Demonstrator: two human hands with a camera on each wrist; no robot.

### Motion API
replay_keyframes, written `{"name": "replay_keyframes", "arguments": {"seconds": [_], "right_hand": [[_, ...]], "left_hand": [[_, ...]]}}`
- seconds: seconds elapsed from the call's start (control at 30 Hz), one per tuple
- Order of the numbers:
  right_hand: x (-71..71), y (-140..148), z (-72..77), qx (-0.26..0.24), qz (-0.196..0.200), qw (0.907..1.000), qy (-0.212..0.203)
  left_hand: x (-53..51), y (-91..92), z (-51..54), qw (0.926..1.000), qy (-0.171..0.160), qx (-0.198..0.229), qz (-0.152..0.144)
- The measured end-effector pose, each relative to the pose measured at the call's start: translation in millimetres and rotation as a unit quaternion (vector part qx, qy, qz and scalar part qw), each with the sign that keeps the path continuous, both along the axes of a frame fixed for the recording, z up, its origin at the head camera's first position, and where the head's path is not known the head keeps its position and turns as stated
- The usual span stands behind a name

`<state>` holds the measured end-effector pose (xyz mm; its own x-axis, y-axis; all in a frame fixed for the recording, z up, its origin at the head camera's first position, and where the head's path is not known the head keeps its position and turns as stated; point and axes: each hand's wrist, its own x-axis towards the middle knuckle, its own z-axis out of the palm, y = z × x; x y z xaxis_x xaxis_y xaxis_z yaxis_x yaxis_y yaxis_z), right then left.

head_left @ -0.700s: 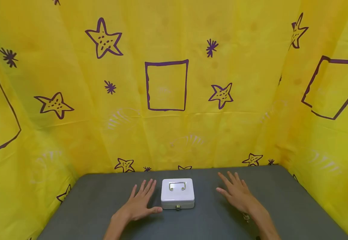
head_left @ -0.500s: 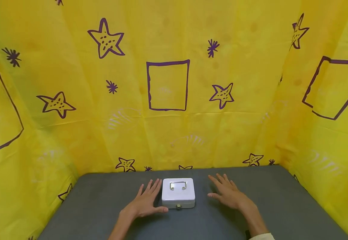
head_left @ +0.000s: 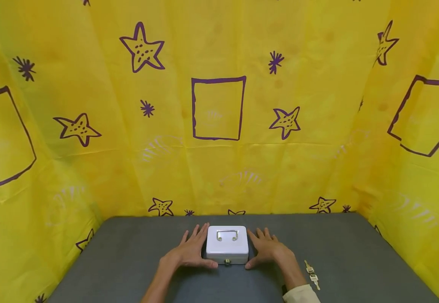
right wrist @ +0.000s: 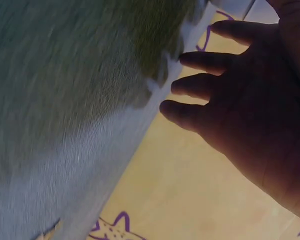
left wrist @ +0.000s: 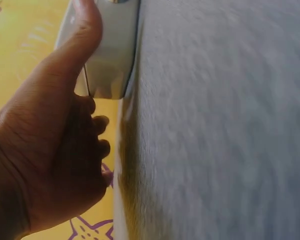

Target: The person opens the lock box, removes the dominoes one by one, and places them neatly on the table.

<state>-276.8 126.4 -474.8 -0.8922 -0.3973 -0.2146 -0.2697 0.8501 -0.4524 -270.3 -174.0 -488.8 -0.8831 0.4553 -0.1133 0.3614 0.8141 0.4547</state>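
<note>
A small white cash box (head_left: 227,244) with a wire handle on its lid and a round lock (head_left: 227,261) at the front sits on the grey table. My left hand (head_left: 191,252) is at the box's left side, fingers extended along it and thumb reaching across the front corner. In the left wrist view that thumb (left wrist: 72,47) lies in front of the box's front face (left wrist: 109,55). On the right side, my right hand (head_left: 266,249) is spread beside the box, its thumb close to the front right corner. Whether either hand presses the box cannot be told.
Two small keys (head_left: 312,274), seemingly joined, lie on the grey table top (head_left: 355,252) to the right of my right forearm. Yellow cloth (head_left: 219,176) with purple stars and squares hangs behind the table and on both sides.
My right hand has moved left to the box's side, uncovering the keys. My left hand has come slightly right, closer to the box. The view has shifted a little; the box stays put.
</note>
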Motion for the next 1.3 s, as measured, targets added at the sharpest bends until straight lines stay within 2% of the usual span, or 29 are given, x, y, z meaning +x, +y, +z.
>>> {"name": "replay_keyframes", "arguments": {"seconds": [0.1, 0.17, 0.23, 0.37, 0.47, 0.57, 0.7, 0.77, 0.93, 1.13, 1.3], "right_hand": [[-4.2, -7, -7.9, 0.031, -0.005, 0.9995, 0.009], [-2.9, -12, -6.5, 0.038, -0.012, 0.9991, 0.017], [2.8, -18, 5.6, 0.053, -0.020, 0.9984, 0.011], [6.5, -23, 14.0, 0.052, -0.032, 0.9981, -0.002], [3.5, -24, 4.4, 0.062, -0.031, 0.9976, -0.003], [-2.6, -24, -13.9, 0.066, -0.033, 0.9972, 0.008], [-9.7, -24, -35.0, 0.045, -0.038, 0.9973, 0.044], [-11.2, -24, -40.4, 0.033, -0.040, 0.9971, 0.056], [-13.9, -22, -46.2, 0.029, -0.042, 0.9973, 0.054], [-12.3, -18, -41.3, 0.021, -0.051, 0.9977, 0.038], [-14.8, -17, -40.6, 0.016, -0.047, 0.9983, 0.029]], "left_hand": [[-3.7, -1.3, -5.4, 0.9994, -0.015, 0.032, 0.001], [-5.6, -2.0, -8.8, 0.9987, -0.024, 0.046, 0.003], [-6.3, -1.7, -8.6, 0.9984, -0.025, 0.051, 0.005], [-8.9, 1.8, -10.4, 0.9990, -0.006, 0.044, 0.012], [-11.0, 6.0, -14.8, 0.9991, 0.019, 0.038, 0.009], [-12.0, 9.7, -19.4, 0.9980, 0.049, 0.040, 0.006], [-11.3, 12.2, -23.4, 0.9961, 0.076, 0.045, 0.011], [-10.6, 12.8, -25.0, 0.9955, 0.081, 0.046, 0.015], [-11.5, 15.5, -29.9, 0.9951, 0.078, 0.058, 0.017], [-14.2, 20.9, -33.0, 0.9939, 0.087, 0.067, 0.011], [-15.6, 20.3, -32.4, 0.9938, 0.079, 0.078, 0.011]]}}
